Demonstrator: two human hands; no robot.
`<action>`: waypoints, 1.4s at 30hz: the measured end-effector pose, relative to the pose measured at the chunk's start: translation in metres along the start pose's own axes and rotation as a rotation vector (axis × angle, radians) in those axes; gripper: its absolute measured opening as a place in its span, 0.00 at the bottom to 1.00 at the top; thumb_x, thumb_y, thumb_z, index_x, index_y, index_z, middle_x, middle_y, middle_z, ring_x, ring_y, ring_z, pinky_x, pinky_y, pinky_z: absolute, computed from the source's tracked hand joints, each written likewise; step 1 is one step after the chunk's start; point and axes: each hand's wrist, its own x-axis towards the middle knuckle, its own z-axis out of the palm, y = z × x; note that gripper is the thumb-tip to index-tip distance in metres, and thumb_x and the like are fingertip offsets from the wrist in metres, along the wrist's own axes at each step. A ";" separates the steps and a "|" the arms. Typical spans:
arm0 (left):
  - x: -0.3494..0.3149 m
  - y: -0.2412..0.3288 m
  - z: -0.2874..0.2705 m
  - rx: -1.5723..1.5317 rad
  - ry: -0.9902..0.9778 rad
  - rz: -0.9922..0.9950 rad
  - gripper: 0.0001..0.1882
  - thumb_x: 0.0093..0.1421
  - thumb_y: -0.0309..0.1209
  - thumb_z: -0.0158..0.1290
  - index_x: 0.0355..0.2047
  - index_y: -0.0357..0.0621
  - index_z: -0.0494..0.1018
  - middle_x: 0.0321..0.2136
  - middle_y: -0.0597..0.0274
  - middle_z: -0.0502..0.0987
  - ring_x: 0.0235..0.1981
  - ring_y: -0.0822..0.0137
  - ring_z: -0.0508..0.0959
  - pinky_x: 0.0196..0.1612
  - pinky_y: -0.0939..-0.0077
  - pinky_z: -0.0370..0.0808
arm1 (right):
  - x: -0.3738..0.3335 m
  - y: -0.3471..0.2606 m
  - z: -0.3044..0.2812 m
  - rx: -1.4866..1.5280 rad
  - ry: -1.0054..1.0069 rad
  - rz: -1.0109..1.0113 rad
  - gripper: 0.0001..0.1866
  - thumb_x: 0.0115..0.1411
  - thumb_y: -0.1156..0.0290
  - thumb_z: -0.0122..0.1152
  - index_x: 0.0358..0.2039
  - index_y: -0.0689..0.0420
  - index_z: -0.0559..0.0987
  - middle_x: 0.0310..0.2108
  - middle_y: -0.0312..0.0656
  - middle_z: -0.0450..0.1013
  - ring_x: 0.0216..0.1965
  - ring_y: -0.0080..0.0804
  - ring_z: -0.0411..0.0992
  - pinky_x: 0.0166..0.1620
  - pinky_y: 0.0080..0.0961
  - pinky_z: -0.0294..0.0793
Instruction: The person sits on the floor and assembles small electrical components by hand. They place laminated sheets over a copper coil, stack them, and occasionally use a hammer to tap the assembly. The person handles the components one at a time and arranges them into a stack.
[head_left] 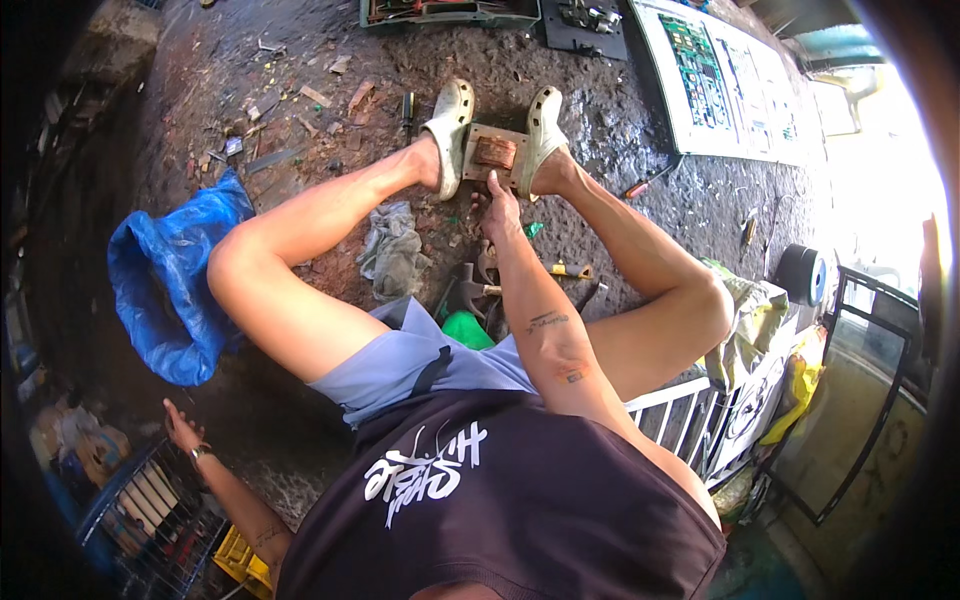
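Observation:
Between my two pale clogs (453,125) sits a squarish metal block with a reddish-brown copper coil (495,151) in its middle, like a transformer core. My right hand (497,212) reaches down to its near edge, the thumb at the rim. The other fingers of that hand are loosely bent and apart from the thumb, with nothing visible in them. Far from the block, out at the lower left, my left hand (183,432) is held with its fingers stretched and nothing in it.
A hammer (461,295) and other hand tools lie below my right hand. A grey rag (391,250) and a blue sack (165,285) are on the left. At the upper right a white panel (740,90) carries green circuit boards. A tool tray (450,14) stands at the far edge.

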 end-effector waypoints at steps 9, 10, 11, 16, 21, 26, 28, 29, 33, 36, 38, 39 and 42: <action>-0.072 0.092 -0.023 -0.212 0.209 0.566 0.34 0.68 0.58 0.59 0.55 0.38 0.79 0.46 0.59 0.83 0.38 0.69 0.78 0.32 0.75 0.73 | -0.017 0.031 -0.012 -0.175 -0.039 -0.086 0.20 0.70 0.56 0.68 0.56 0.53 0.77 0.35 0.39 0.81 0.28 0.27 0.76 0.24 0.25 0.70; -0.093 0.109 -0.015 -0.197 0.157 0.575 0.32 0.70 0.54 0.58 0.57 0.34 0.78 0.52 0.56 0.83 0.41 0.68 0.79 0.34 0.77 0.71 | -0.017 0.029 -0.015 -0.153 -0.033 -0.089 0.22 0.70 0.56 0.67 0.58 0.53 0.76 0.37 0.41 0.81 0.29 0.28 0.77 0.25 0.27 0.71; -0.114 0.123 -0.006 -0.119 0.152 0.682 0.31 0.70 0.53 0.59 0.57 0.35 0.78 0.50 0.58 0.83 0.39 0.72 0.78 0.32 0.79 0.67 | -0.037 0.040 -0.041 -0.120 0.010 -0.072 0.25 0.70 0.56 0.67 0.61 0.53 0.75 0.38 0.42 0.82 0.29 0.30 0.78 0.26 0.28 0.72; -0.193 0.196 0.032 -0.182 -0.076 0.862 0.24 0.73 0.46 0.57 0.57 0.38 0.77 0.43 0.65 0.81 0.28 0.79 0.67 0.30 0.80 0.63 | 0.001 0.012 0.003 0.031 -0.036 -0.177 0.19 0.71 0.55 0.66 0.54 0.53 0.76 0.32 0.36 0.79 0.26 0.28 0.77 0.21 0.24 0.65; -0.227 0.216 0.040 -0.343 -0.145 0.843 0.21 0.74 0.43 0.56 0.54 0.38 0.78 0.33 0.70 0.76 0.26 0.79 0.63 0.29 0.80 0.60 | -0.032 0.045 -0.024 -0.156 0.035 -0.032 0.15 0.71 0.56 0.65 0.47 0.52 0.77 0.25 0.32 0.72 0.21 0.29 0.74 0.18 0.25 0.62; -0.239 0.202 0.036 -0.296 -0.135 0.787 0.20 0.75 0.43 0.55 0.55 0.39 0.77 0.33 0.71 0.74 0.27 0.80 0.63 0.29 0.82 0.61 | -0.075 -0.015 -0.027 -0.555 0.140 -0.507 0.14 0.70 0.60 0.66 0.40 0.60 0.81 0.31 0.40 0.81 0.26 0.24 0.75 0.27 0.26 0.72; -0.239 0.203 0.042 -0.344 -0.184 0.769 0.20 0.75 0.42 0.55 0.56 0.39 0.77 0.34 0.72 0.74 0.27 0.80 0.64 0.29 0.82 0.61 | -0.096 -0.058 -0.010 -0.678 0.082 -0.829 0.12 0.72 0.63 0.64 0.42 0.60 0.81 0.31 0.40 0.81 0.28 0.25 0.75 0.31 0.26 0.75; -0.239 0.205 0.046 -0.369 -0.215 0.762 0.20 0.75 0.42 0.55 0.56 0.39 0.77 0.34 0.72 0.73 0.27 0.80 0.64 0.29 0.82 0.61 | -0.102 -0.077 -0.001 -0.597 -0.008 -0.973 0.12 0.73 0.64 0.62 0.45 0.61 0.82 0.30 0.40 0.81 0.30 0.27 0.76 0.34 0.27 0.76; -0.245 0.213 0.051 -0.329 -0.221 0.871 0.18 0.75 0.39 0.55 0.55 0.39 0.77 0.34 0.72 0.73 0.28 0.81 0.64 0.29 0.82 0.62 | -0.094 -0.113 0.033 -1.038 0.064 -1.143 0.10 0.74 0.63 0.58 0.47 0.56 0.80 0.34 0.49 0.82 0.34 0.48 0.81 0.38 0.42 0.79; -0.252 0.217 0.041 -0.322 -0.184 0.886 0.18 0.74 0.40 0.56 0.55 0.39 0.78 0.34 0.71 0.74 0.26 0.81 0.64 0.28 0.83 0.60 | -0.080 -0.106 0.026 -1.271 0.254 -1.142 0.12 0.73 0.59 0.58 0.46 0.54 0.79 0.37 0.54 0.81 0.39 0.57 0.81 0.43 0.48 0.79; -0.259 0.218 0.035 -0.383 -0.140 0.729 0.18 0.73 0.40 0.57 0.54 0.39 0.79 0.35 0.69 0.76 0.26 0.82 0.63 0.28 0.84 0.59 | -0.079 -0.102 0.018 -1.137 0.264 -1.250 0.15 0.71 0.57 0.61 0.50 0.53 0.79 0.33 0.56 0.80 0.37 0.58 0.81 0.43 0.50 0.78; -0.264 0.218 0.033 -0.377 -0.189 0.794 0.18 0.73 0.41 0.57 0.53 0.40 0.79 0.34 0.70 0.76 0.26 0.82 0.64 0.28 0.84 0.60 | -0.082 -0.102 0.020 -1.532 0.276 -0.932 0.15 0.71 0.58 0.61 0.50 0.53 0.79 0.33 0.58 0.79 0.38 0.60 0.80 0.42 0.50 0.78; -0.283 0.219 0.044 -0.253 -0.057 0.916 0.16 0.72 0.43 0.57 0.49 0.44 0.82 0.33 0.72 0.77 0.29 0.81 0.69 0.30 0.82 0.64 | -0.128 -0.118 0.042 -1.225 0.376 -1.063 0.14 0.72 0.60 0.59 0.50 0.57 0.78 0.31 0.55 0.79 0.29 0.51 0.75 0.34 0.41 0.74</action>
